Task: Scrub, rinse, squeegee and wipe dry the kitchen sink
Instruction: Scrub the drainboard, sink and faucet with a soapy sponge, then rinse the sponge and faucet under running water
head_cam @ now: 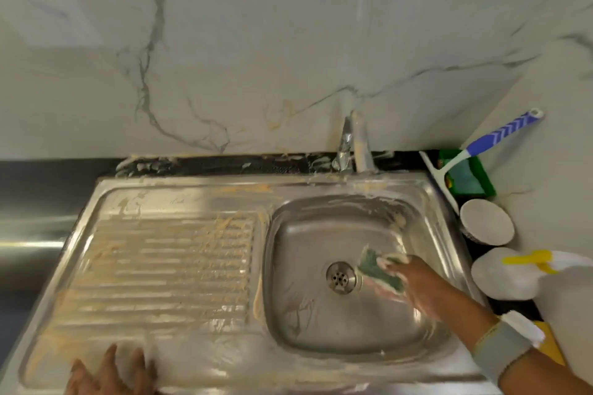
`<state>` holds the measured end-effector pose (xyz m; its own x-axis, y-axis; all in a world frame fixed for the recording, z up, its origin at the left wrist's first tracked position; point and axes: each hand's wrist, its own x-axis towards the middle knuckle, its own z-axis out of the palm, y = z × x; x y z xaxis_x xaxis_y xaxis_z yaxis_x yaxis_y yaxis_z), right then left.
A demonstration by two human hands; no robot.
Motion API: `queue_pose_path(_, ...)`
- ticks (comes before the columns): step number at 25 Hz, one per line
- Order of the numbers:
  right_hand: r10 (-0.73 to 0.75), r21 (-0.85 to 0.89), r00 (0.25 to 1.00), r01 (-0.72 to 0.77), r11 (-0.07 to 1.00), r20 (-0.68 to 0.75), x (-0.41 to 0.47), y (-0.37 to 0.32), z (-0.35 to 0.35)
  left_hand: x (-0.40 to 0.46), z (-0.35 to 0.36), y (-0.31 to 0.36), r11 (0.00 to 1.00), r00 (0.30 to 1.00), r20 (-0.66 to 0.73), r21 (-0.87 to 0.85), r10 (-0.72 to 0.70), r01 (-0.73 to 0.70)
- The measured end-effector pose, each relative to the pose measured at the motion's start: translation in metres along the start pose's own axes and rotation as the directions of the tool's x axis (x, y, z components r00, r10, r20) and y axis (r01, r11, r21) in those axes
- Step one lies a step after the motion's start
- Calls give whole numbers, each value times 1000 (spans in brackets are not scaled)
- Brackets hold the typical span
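Steel sink (426,215) (soapy, tan-smeared); right hand (414,285) presses green sponge (377,268) inside.

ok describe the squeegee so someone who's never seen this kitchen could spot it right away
Start at the steel sink and go to the counter corner behind its right rim. The squeegee leans there against the wall, over a green pack; its blue-and-white chevron handle sets it apart from the plain white round containers nearby.

My right hand (414,285) reaches forward and down, arm extended, grey band at wrist, fingers (390,266) curled in grip. My left hand (109,375) lies flat, fingers spread.
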<state>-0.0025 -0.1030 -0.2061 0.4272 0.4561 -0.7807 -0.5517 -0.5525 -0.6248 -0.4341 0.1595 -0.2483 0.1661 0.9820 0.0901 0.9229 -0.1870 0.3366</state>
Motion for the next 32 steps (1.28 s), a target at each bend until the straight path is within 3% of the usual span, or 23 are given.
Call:
queue_pose_path(1, -78, 257, 996, 68, 964, 29, -10, -32, 3, 2, -5, 24, 993, 996, -83, -114, 13, -23)
queue_pose_path(3, -201, 496, 978, 146, 856, 59, -20, -108, 19, 8, -13, 70, 978, 996, -56, -193, 63, -73)
queue_pose_path(6, -221, 538, 974, 163, 827, 46, -23, -223, 40, 30, -25, 168, 907, 974, 92, -391, 205, -154)
queue_pose_path(8, -357, 497, 933, 292, 817, 38, -17, -241, 61, 33, -31, 203, 852, 930, 197, -491, 309, -179)
queue_pose_path(9, -386, 417, 921, 330, 847, 55, -16, -231, 59, 31, -29, 213, 831, 910, 239, -529, 339, -171)
queue_pose_path(11, -280, 318, 958, 246, 916, 67, -25, -206, 55, 24, -19, 218, 812, 894, 263, -560, 362, -165)
queue_pose_path(13, -236, 336, 968, 196, 921, 84, -29, -200, 55, 20, -8, 212, 841, 869, 393, -539, 300, -46)
queue_pose_path(16, -326, 319, 939, 278, 906, 107, -11, -241, 52, 17, 6, 200, 786, 712, 626, -595, 318, 171)
queue_pose_path(18, -402, 256, 902, 356, 899, 155, -12, -242, 48, 29, 12, 211, 769, 658, 689, -585, 304, 257)
queue_pose_path(20, -445, 111, 877, 432, 895, 182, -22, -203, 36, 40, 7, 219, 776, 655, 698, -572, 289, 267)
queue_pose_path(21, -420, 54, 883, 418, 907, 209, -32, -184, 30, 45, 4, 221, 822, 640, 706, -533, 302, 201)
queue_pose_path(24, -276, 39, 958, 274, 961, 74, -32, -125, 1, 51, -2, 237, 881, 807, 562, -458, 184, 118)
queue_pose_path(26, -139, 118, 989, 145, 982, -54, -6, -80, -13, 63, -7, 264, 878, 796, 535, -478, 285, 7)
queue_pose_path(28, -36, 189, 996, 51, 981, -81, 18, -51, -10, 83, 4, 305, 862, 753, 510, -483, 417, -151)
queue_pose_path(30, 3, 275, 993, 30, 961, -120, 41, -36, 1, 96, 28, 349, 830, 713, 478, -490, 513, -267)
queue_pose_path(32, 6, 363, 992, 39, 931, -124, 66, -35, 14, 104, 50, 395, 803, 703, 454, -523, 547, -287)
